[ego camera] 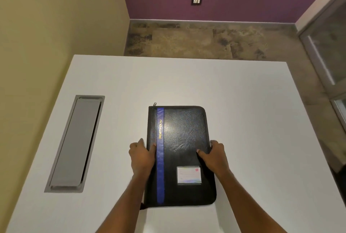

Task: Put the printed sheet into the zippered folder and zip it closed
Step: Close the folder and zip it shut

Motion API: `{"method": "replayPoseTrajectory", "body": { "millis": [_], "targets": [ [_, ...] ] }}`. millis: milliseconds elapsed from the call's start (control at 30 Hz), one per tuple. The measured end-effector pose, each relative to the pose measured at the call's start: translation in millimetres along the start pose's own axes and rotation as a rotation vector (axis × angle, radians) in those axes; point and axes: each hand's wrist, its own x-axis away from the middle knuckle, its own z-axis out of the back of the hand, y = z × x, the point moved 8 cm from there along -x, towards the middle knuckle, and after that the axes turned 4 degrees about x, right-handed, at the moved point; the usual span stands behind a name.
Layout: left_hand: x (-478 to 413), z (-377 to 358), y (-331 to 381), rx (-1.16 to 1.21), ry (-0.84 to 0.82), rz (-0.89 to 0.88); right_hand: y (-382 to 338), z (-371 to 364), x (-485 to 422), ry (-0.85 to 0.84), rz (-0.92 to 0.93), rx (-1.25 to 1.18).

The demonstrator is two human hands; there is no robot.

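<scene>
A black zippered folder (183,139) with a blue stripe and gold "PORTFOLIO" lettering lies closed and flat on the white table (243,111). A small clear card pocket (189,175) sits on its cover. The zipper pull (154,104) shows at the far left corner. My left hand (142,156) grips the folder's left edge, thumb on the cover. On the right edge, my right hand (215,155) holds it the same way. No printed sheet is visible.
A grey cable hatch (76,143) is set into the table at the left. A beige wall runs close along the left side. Beyond the table's far edge lies stone floor (196,40), with a glass door frame (322,60) at the right.
</scene>
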Motion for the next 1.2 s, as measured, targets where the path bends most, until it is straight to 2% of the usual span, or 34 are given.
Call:
{"method": "replayPoseTrajectory", "body": {
  "millis": [100, 233, 333, 533, 933, 1200],
  "targets": [
    [5.1, -0.9, -6.7, 0.000, 0.007, 0.008, 8.6, -4.0, 9.9, 0.005, -0.012, -0.021],
    [9.2, -8.7, -5.7, 0.291, -0.038, -0.022, 9.0, -4.7, 14.3, 0.018, 0.005, -0.045],
    [11.5, -10.7, -4.8, 0.378, -0.014, 0.028, 7.9, -5.2, 12.5, 0.015, -0.003, -0.061],
    [-15.0, 3.5, 9.3, 0.388, 0.054, -0.011, -12.3, -6.1, -1.9, 0.027, 0.044, -0.118],
    [-123.1, 62.8, 41.1, 0.372, 0.074, 0.027, -125.9, -19.9, -71.5, 0.049, 0.129, -0.121],
    [-155.0, 59.8, 35.6, 0.331, 0.064, 0.040, -138.6, -38.8, -90.2, 0.017, 0.094, -0.038]
  ]
}}
